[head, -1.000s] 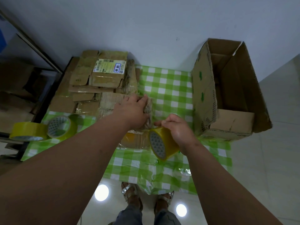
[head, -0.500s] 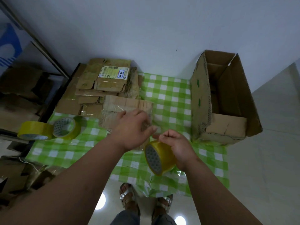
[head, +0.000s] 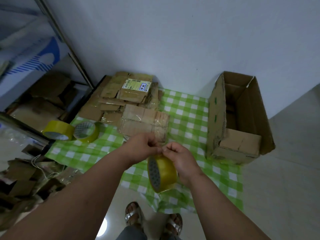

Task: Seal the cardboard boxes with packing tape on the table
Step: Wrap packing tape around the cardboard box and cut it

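A green-and-white checked tablecloth (head: 188,108) covers the table. Silver sandals (head: 133,216) stand on the glossy floor tiles (head: 285,187) beneath a pale wall (head: 173,35).

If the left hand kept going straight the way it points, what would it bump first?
The left hand points right, toward the right hand; their fingertips already nearly meet above the held tape roll. It would likely meet that hand's fingers first, though depth is unclear.

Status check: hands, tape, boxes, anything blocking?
Right hand grips yellow tape roll; left hand pinches at its top edge. Flattened cardboard boxes just beyond, untouched. Two spare rolls off left; nothing blocking.
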{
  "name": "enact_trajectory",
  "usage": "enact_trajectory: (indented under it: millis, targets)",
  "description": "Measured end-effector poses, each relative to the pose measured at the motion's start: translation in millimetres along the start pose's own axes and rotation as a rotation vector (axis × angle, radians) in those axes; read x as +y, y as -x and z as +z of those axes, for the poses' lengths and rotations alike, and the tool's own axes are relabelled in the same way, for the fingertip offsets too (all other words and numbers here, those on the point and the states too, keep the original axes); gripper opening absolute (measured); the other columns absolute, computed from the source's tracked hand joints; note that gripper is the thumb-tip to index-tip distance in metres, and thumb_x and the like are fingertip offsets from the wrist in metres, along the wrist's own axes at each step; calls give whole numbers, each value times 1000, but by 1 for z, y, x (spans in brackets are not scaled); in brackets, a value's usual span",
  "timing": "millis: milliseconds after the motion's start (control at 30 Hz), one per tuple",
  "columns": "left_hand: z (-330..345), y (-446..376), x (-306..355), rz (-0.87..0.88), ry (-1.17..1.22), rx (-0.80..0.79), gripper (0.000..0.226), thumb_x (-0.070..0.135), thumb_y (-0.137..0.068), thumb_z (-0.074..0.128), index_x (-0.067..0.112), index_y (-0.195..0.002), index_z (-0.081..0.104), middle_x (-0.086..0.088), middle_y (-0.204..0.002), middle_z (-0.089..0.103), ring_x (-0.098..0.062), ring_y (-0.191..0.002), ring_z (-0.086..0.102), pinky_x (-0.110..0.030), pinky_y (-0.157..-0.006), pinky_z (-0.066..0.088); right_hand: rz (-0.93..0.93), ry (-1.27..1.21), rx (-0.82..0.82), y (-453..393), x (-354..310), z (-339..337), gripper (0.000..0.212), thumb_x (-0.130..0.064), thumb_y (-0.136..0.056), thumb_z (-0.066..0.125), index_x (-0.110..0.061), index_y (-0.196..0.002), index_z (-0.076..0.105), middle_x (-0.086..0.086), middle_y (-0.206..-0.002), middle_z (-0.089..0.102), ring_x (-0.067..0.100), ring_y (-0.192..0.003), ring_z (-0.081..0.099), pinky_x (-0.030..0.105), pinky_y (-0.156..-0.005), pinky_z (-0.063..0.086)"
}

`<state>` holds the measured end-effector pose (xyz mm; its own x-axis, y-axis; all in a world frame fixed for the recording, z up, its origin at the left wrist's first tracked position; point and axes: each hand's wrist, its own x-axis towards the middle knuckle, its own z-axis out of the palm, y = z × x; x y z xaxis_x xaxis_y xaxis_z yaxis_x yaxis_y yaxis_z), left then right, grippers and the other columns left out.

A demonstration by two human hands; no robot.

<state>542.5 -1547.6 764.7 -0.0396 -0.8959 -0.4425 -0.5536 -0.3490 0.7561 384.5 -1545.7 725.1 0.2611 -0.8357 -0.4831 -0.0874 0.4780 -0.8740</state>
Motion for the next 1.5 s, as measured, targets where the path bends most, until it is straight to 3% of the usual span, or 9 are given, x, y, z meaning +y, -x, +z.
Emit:
enact_trajectory:
  millis: [267,433,567,733,900,1033,1200,1300,1500]
  targets:
    - [4,15,-17,-54,242,62,12,10,-89,68,16,-79,63,2,-74,62,-7,-68,54,-21,-62,42,-33,78,52,8,4,11,12,-10,-92,65,-18,-92,74,1,-93,74,16,-91,66,30,-82,52]
    - [7,24,-34,-113,383,107,21,3,-88,66,15,-73,59,3,-68,61,-9,-66,51,-20,-64,41,-52,7,44,9,7,16,49,-1,-90,65,-34,-126,60,3,-96,69,16,-95,66,24,-82,52]
    - [3,29,-49,-188,498,104,18,7,-88,67,18,-76,60,0,-77,63,-15,-80,54,-34,-79,44,-156,198,-18,14,4,20,35,-3,-92,60,-34,-101,48,9,-83,58,13,-74,55,19,-67,44]
    - [-5,28,-56,-170,473,93,15,6,-89,66,15,-77,63,-2,-75,61,-17,-79,53,-35,-79,44,-281,352,-58,15,11,36,24,-4,-92,59,-23,-82,48,-9,-78,50,-3,-67,44,14,-64,39]
    - [-16,24,-63,-187,488,64,14,8,-89,67,13,-76,65,-3,-74,63,-20,-80,55,-46,-89,50,-297,421,76,7,15,52,34,-4,-95,52,-32,-77,45,-11,-77,49,3,-66,43,16,-59,36]
    - [-29,20,-67,-191,461,34,10,6,-88,68,11,-81,70,-10,-79,68,-21,-82,60,-52,-99,47,-267,445,77,2,8,67,27,-4,-96,51,-27,-87,60,-6,-93,61,6,-84,55,17,-71,43]
    - [-51,17,-77,-196,473,62,19,1,-86,68,11,-102,64,-10,-77,64,-23,-83,60,-43,-87,50,-227,491,50,-3,2,84,15,-7,-91,64,-12,-101,73,-16,-84,60,-7,-75,54,2,-65,39]
    - [-63,15,-85,-176,434,65,18,0,-86,68,13,-97,61,-2,-64,57,-18,-70,54,-36,-75,46,-181,494,52,-11,-1,100,13,-11,-87,68,-21,-92,72,-17,-73,59,-5,-68,54,11,-65,40]
    - [-89,19,-92,-83,106,2,19,-3,-82,68,16,-81,68,0,-76,66,-11,-71,60,-20,-63,48,-150,750,14,-22,-13,131,29,-19,-94,60,-33,-70,52,-5,-83,62,17,-80,60,31,-74,48]
